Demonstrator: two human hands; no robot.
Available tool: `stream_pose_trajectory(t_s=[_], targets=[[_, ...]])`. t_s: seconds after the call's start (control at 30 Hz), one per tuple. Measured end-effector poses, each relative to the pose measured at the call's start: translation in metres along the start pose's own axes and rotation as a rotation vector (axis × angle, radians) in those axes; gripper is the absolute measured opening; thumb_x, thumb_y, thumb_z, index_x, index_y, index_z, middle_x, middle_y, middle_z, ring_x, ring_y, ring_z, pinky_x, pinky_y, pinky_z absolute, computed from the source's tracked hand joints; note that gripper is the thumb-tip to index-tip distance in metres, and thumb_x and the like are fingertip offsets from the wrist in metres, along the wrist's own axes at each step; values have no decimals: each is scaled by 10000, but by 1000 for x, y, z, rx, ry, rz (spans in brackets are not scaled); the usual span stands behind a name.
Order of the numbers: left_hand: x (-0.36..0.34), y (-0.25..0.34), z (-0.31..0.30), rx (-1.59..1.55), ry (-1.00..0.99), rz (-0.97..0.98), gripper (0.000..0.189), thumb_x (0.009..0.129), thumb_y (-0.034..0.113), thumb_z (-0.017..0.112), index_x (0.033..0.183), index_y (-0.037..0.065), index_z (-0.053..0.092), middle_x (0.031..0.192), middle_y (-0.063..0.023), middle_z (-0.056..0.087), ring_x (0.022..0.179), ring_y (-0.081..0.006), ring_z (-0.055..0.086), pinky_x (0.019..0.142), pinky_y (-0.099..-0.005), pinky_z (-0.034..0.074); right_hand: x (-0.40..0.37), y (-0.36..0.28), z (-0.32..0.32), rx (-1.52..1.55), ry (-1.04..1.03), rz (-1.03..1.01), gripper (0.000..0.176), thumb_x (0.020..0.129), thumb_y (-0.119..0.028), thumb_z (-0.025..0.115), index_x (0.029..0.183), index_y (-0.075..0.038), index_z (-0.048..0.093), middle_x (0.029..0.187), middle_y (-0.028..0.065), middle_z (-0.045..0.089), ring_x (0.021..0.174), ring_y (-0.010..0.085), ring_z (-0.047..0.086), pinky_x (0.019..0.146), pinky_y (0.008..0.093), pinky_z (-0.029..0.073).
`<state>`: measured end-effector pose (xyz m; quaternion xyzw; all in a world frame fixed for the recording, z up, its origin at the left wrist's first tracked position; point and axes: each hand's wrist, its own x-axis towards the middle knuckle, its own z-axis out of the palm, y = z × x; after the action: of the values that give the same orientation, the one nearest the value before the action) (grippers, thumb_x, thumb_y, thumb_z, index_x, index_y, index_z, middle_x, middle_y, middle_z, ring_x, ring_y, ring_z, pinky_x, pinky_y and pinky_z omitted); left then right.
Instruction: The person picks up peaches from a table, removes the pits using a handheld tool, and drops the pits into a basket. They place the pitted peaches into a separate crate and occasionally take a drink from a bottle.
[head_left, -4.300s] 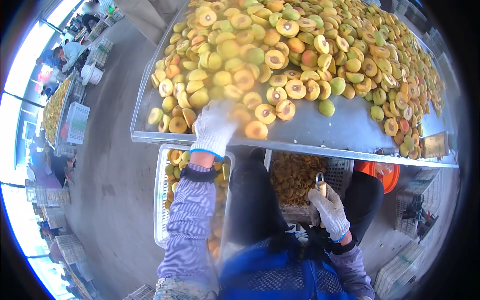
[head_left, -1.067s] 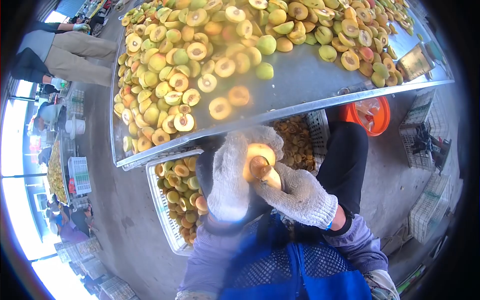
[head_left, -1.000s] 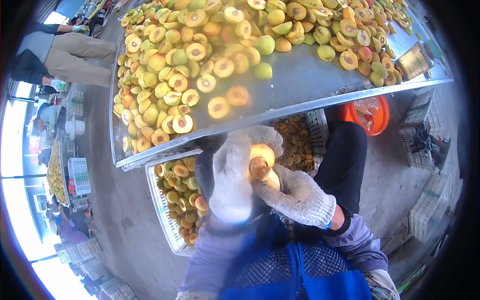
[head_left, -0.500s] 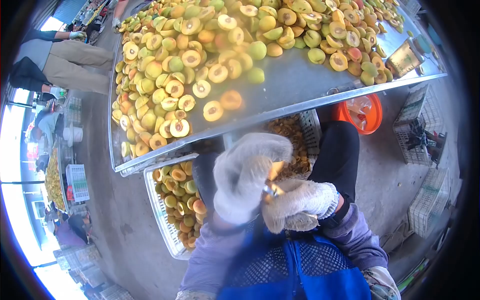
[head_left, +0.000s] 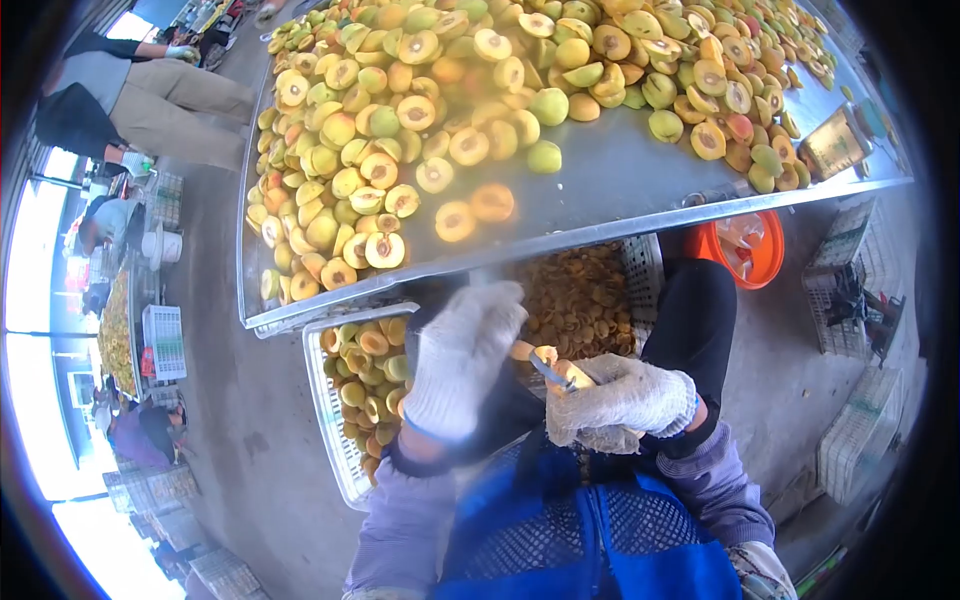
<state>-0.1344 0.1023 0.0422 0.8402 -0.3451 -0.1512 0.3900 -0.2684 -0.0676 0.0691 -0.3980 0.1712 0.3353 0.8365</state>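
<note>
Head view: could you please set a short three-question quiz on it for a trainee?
1. True or false: the left hand and the right hand both wear white knit gloves.
2. What colour is the bucket below the edge of the metal table? A orange, B green, C white.
3. Fill in: the metal tool is held by the ___ hand.
Key: 1 true; 2 A; 3 right.
</note>
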Motion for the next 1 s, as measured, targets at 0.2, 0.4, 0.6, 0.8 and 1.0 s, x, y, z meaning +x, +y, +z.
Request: stream_pose_trajectory(t_s=[0.2, 0.4, 0.6, 0.8, 1.0], targets=[[-3, -63, -65, 396, 137, -266, 271, 906, 283, 650, 1035, 48, 687, 1004, -105, 683, 926, -238, 638, 822, -319, 497, -8, 5, -21, 3, 182, -36, 242, 892, -305, 671, 929, -71, 621, 598, -11, 524, 460, 69, 484, 414, 214, 359], [51, -79, -36, 243, 180, -237, 452, 863, 309, 676, 1229, 46, 631, 1268, -167, 609, 1207, -295, 565, 1031, -365, 434, 11, -1, -7, -61, 182, -9, 274, 912, -317, 673, 1045, -104, 565, 679, -18, 546, 511, 83, 530, 457, 224, 418], [144, -109, 12, 406, -95, -367, 537, 753, 370, 693, 1159, 32, 599, 1174, -258, 612, 1059, -423, 602, 906, -451, 489, 10, -15, 5, -178, 328, 10, 260, 909, -309, 646, 1031, -90, 577, 691, -9, 560, 525, 87, 526, 495, 228, 434], [119, -59, 0, -472, 34, -508, 460, 867, 322, 655, 1220, 44, 558, 1115, -122, 655, 959, -248, 650, 789, -350, 536, 18, 7, -3, -143, 359, -199, 271, 917, -318, 627, 1040, -79, 593, 716, -12, 587, 615, 79, 564, 552, 207, 427], [58, -19, 4, -1150, 80, -369, 299, 939, 157, 598, 1200, 18, 546, 1028, -79, 649, 931, -183, 642, 704, -306, 536, 22, -5, 11, -472, 476, -259, 377, 906, -366, 606, 1084, -35, 585, 759, 106, 646, 709, 217, 651, 651, 342, 487]])
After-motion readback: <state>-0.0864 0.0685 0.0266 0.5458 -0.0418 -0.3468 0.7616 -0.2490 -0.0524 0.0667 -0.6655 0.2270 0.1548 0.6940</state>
